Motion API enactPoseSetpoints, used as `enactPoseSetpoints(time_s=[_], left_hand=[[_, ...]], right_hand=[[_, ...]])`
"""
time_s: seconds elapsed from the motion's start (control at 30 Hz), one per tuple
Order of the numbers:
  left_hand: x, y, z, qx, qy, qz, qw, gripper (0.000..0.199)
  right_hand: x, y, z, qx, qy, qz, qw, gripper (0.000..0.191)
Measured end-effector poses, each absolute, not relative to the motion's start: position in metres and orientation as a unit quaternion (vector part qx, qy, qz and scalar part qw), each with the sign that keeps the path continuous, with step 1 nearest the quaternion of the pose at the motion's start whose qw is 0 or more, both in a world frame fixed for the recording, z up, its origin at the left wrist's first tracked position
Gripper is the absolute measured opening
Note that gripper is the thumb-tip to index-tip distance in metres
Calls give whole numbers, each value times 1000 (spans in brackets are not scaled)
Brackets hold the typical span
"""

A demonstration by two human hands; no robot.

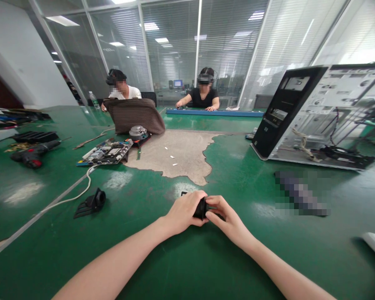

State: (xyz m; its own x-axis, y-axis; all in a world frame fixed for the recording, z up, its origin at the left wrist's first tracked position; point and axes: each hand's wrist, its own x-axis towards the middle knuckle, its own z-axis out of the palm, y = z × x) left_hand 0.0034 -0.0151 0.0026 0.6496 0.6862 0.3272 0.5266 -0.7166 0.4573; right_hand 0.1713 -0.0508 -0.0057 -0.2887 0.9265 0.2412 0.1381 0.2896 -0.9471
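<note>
My left hand (185,210) is wrapped round a small black plastic part (201,209) just above the green tabletop. From the other side, my right hand (226,216) pinches the same part's right edge between thumb and fingers. Much of the part is covered by my left hand, so its exact kind cannot be made out. A corner of a black frame shows beyond my left knuckles. To the left, a black plastic piece with a round collar and a slotted base (95,202) lies on the table.
An opened computer case (287,112) stands at right, near a blurred dark object (300,193). At left lie a circuit board (108,152), a white cable (84,189) and a power drill (34,155). Two people sit across the table behind a brown chair back (134,114) and a blue strip (212,112).
</note>
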Motion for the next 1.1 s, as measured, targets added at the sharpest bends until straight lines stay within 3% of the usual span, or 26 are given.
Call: enactPoseSetpoints(time_s=[0.1,0.43,0.6,0.83,1.1], left_hand=[[4,-15,2,893,341,246,163,59],[2,-14,2,893,338,250,161,58],[3,-15,2,891,341,248,167,57],[3,-17,4,891,340,248,170,57],[4,-16,6,892,339,247,168,59]], right_hand=[[169,-51,-6,-411,-649,448,458,12],[168,-54,-4,-403,-662,455,438,24],[166,-51,-6,-412,-648,442,463,11],[167,-51,-1,-429,-646,463,430,26],[167,-53,-4,-408,-652,457,446,14]])
